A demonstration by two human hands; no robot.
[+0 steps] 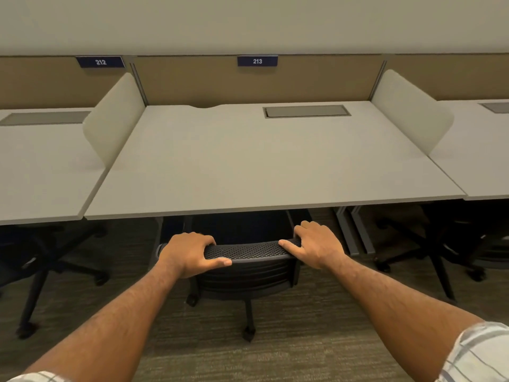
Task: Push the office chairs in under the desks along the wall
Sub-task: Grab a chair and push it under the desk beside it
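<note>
- Head view looks down on a black chair [248,250] at the front of a pale table [248,166]
- left hand [190,253] grips the left end of the chair's mesh back top, with the fingers curled over the far side and the thumb lying along the near side
- right hand [316,245] grasps the right end of the same top edge, fingers bent over the far side, thumb flat on the mesh pointing inward
- chair's back stands just in front of the table's front edge, its seat is dark and partly under the top, and its castors sit on the carpet [275,354] nearer the person
- label "213" [257,61] is on the tan panel behind this table, and label "212" [100,62] is on the panel to the left
- a closed grey hatch [305,111] is set in the table top near the back, right of centre
- rounded dividers [115,119] stand at each side of the table
- left chair [41,271] and right chair [440,244] stand at the neighbouring tables, partly under them
- a plaid sleeve [479,351] shows on the right arm
</note>
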